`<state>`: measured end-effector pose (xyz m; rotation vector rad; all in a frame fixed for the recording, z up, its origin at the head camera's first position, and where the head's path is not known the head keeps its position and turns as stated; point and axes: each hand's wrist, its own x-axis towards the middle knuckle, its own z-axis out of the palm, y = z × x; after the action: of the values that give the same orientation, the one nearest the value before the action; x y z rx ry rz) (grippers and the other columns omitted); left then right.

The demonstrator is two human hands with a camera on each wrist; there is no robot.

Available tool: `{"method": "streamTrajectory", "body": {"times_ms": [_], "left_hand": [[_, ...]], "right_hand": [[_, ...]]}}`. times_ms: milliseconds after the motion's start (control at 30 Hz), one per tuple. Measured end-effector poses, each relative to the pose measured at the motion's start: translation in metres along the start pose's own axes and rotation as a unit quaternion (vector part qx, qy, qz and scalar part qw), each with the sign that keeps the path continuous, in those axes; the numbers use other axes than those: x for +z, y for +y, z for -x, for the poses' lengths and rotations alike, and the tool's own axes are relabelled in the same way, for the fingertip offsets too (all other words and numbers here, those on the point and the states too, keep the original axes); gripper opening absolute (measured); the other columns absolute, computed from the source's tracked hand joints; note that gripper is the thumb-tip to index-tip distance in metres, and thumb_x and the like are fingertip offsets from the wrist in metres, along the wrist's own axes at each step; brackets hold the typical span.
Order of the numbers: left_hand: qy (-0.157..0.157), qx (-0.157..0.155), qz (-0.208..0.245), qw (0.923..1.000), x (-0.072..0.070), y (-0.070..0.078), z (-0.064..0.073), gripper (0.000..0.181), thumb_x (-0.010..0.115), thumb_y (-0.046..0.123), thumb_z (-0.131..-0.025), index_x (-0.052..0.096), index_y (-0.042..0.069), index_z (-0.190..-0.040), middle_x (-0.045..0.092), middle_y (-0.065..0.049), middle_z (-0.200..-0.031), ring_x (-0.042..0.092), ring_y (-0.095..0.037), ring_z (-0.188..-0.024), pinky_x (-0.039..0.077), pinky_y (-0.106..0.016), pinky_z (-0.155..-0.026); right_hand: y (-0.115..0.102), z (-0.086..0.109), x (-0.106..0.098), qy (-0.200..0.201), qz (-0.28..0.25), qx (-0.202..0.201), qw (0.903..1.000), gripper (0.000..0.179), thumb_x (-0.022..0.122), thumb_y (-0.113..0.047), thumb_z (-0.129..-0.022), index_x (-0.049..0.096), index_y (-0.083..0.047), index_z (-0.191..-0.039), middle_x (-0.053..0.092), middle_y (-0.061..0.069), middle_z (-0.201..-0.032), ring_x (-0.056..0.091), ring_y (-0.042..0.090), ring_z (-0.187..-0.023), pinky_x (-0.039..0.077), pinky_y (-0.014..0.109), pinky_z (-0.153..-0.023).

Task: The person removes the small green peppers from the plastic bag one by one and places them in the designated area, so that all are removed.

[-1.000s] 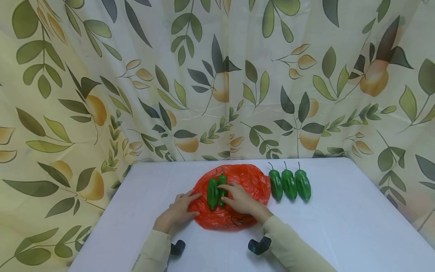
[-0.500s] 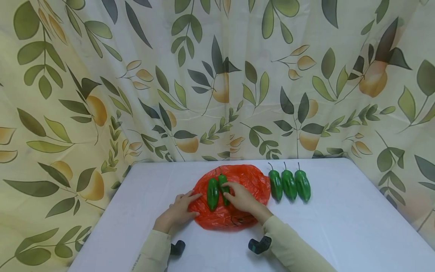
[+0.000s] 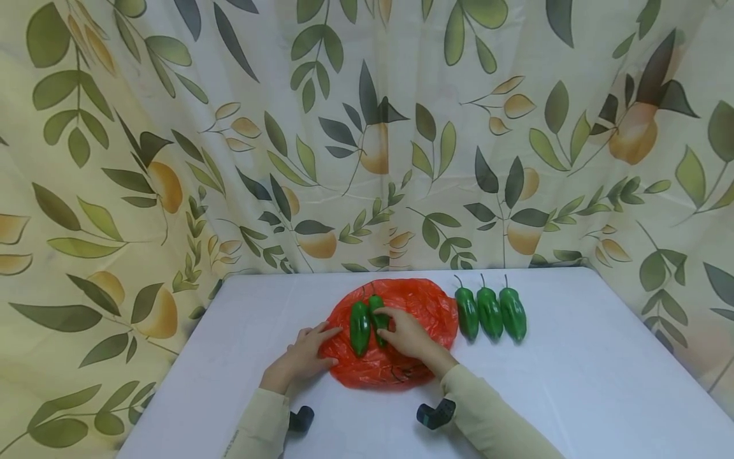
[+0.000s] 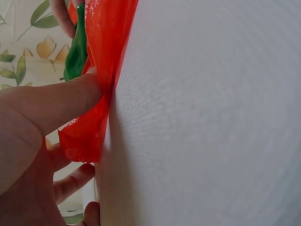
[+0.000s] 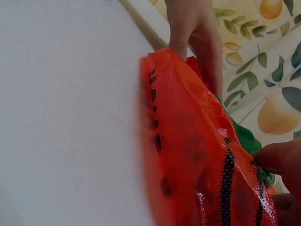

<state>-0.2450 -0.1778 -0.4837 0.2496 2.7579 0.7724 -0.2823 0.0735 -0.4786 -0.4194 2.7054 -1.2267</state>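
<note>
Two green peppers (image 3: 360, 327) lie side by side on a crumpled red plastic bag (image 3: 427, 303), stems pointing away. My right hand (image 3: 408, 333) pinches the right-hand green pepper (image 3: 376, 303) between thumb and fingers; part of that pepper is hidden behind the hand. In the right wrist view, the thumb (image 5: 277, 157) is against the green pepper behind the bag. At the bag's left edge rests my left hand (image 3: 306, 356), fingers spread. The left wrist view has its thumb (image 4: 70, 96) touching the red plastic, with the other fingers (image 4: 75, 181) apart below.
Three more green peppers (image 3: 490, 312) lie in a row just right of the bag. The white table (image 3: 573, 382) ends at a curtain (image 3: 367, 159) printed with leaves and fruit. A black device (image 3: 437, 414) sits at each wrist.
A second ago the right-hand pepper lay nearly straight; my right hand has since shifted slightly right, and the pepper now slants with its lower end rightward. My left hand stays put.
</note>
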Motion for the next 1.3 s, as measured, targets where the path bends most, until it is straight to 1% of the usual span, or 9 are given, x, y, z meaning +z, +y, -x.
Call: {"method": "streamTrajectory", "body": {"times_ms": [67, 133, 300, 367, 533, 767, 900, 1133, 1300], "left_hand": [[0.0, 0.001, 0.002, 1.0, 0.0, 0.0, 0.0, 0.069, 0.078, 0.032, -0.088, 0.048, 0.031, -0.151, 0.034, -0.007, -0.164, 0.028, -0.039, -0.148, 0.03, -0.081, -0.108], [0.0, 0.003, 0.002, 1.0, 0.0, 0.0, 0.0, 0.069, 0.077, 0.032, -0.088, 0.048, 0.031, -0.151, 0.034, -0.007, -0.164, 0.029, -0.039, -0.148, 0.031, -0.08, -0.108], [0.001, 0.001, 0.0, 1.0, -0.001, 0.001, 0.001, 0.068, 0.077, 0.032, -0.089, 0.048, 0.032, -0.151, 0.034, -0.007, -0.165, 0.028, -0.038, -0.148, 0.031, -0.079, -0.108], [0.001, -0.001, -0.001, 1.0, -0.001, 0.001, 0.001, 0.068, 0.077, 0.032, -0.089, 0.048, 0.032, -0.151, 0.034, -0.007, -0.164, 0.028, -0.038, -0.148, 0.03, -0.08, -0.109], [0.0, -0.001, -0.004, 1.0, -0.001, 0.0, 0.0, 0.068, 0.076, 0.032, -0.089, 0.048, 0.032, -0.151, 0.033, -0.007, -0.165, 0.029, -0.039, -0.148, 0.029, -0.08, -0.109], [0.003, 0.008, -0.004, 1.0, -0.001, 0.001, 0.001, 0.068, 0.077, 0.03, -0.089, 0.048, 0.03, -0.151, 0.034, -0.008, -0.164, 0.029, -0.039, -0.147, 0.028, -0.081, -0.108], [0.002, 0.007, -0.004, 1.0, 0.0, 0.0, 0.001, 0.068, 0.077, 0.03, -0.089, 0.048, 0.03, -0.151, 0.034, -0.008, -0.164, 0.029, -0.039, -0.147, 0.028, -0.081, -0.109], [0.001, 0.002, 0.0, 1.0, -0.001, 0.001, 0.002, 0.069, 0.077, 0.031, -0.089, 0.048, 0.031, -0.151, 0.034, -0.007, -0.164, 0.028, -0.038, -0.148, 0.027, -0.081, -0.109], [0.002, 0.003, 0.001, 1.0, -0.002, 0.001, 0.002, 0.069, 0.077, 0.031, -0.089, 0.048, 0.031, -0.151, 0.034, -0.007, -0.164, 0.028, -0.038, -0.148, 0.027, -0.081, -0.109]], "right_hand": [[0.0, 0.0, 0.0, 0.008, -0.014, 0.006, 0.9998, 0.044, 0.067, -0.006, -0.093, 0.061, -0.012, -0.137, 0.064, 0.01, -0.116, 0.051, 0.016, -0.074, 0.044, 0.027, -0.062], [0.001, 0.0, 0.001, 0.018, -0.025, 0.01, 0.9995, 0.045, 0.066, -0.003, -0.092, 0.061, -0.009, -0.136, 0.063, 0.01, -0.111, 0.049, 0.016, -0.07, 0.043, 0.026, -0.059], [0.001, -0.001, 0.004, 0.042, -0.019, 0.015, 0.9988, 0.042, 0.069, -0.007, -0.092, 0.06, -0.008, -0.133, 0.065, 0.013, -0.125, 0.059, 0.02, -0.094, 0.057, 0.035, -0.079], [0.001, -0.002, 0.004, 0.047, -0.015, 0.012, 0.9987, 0.042, 0.07, -0.007, -0.092, 0.059, -0.009, -0.132, 0.065, 0.013, -0.125, 0.06, 0.022, -0.096, 0.057, 0.036, -0.082], [0.002, -0.003, 0.005, 0.057, -0.006, 0.001, 0.9984, 0.052, 0.067, -0.002, -0.089, 0.05, -0.011, -0.137, 0.063, 0.014, -0.117, 0.059, 0.024, -0.089, 0.054, 0.036, -0.075], [-0.001, 0.0, -0.001, 0.055, -0.021, -0.005, 0.9982, 0.076, 0.059, 0.001, -0.093, 0.03, -0.025, -0.158, 0.052, 0.018, -0.143, 0.054, 0.033, -0.12, 0.052, 0.059, -0.1], [-0.002, 0.003, -0.007, 0.048, -0.021, -0.017, 0.9985, 0.076, 0.057, 0.001, -0.095, 0.03, -0.03, -0.159, 0.05, 0.02, -0.146, 0.051, 0.035, -0.124, 0.049, 0.063, -0.103], [-0.001, 0.012, -0.015, 0.027, -0.024, -0.028, 0.999, 0.07, 0.056, -0.005, -0.097, 0.033, -0.033, -0.158, 0.049, 0.016, -0.135, 0.049, 0.028, -0.118, 0.052, 0.054, -0.098], [-0.003, 0.019, -0.02, 0.024, -0.031, -0.023, 0.999, 0.065, 0.055, -0.008, -0.097, 0.037, -0.031, -0.155, 0.047, 0.015, -0.133, 0.05, 0.03, -0.119, 0.054, 0.056, -0.098]]}}
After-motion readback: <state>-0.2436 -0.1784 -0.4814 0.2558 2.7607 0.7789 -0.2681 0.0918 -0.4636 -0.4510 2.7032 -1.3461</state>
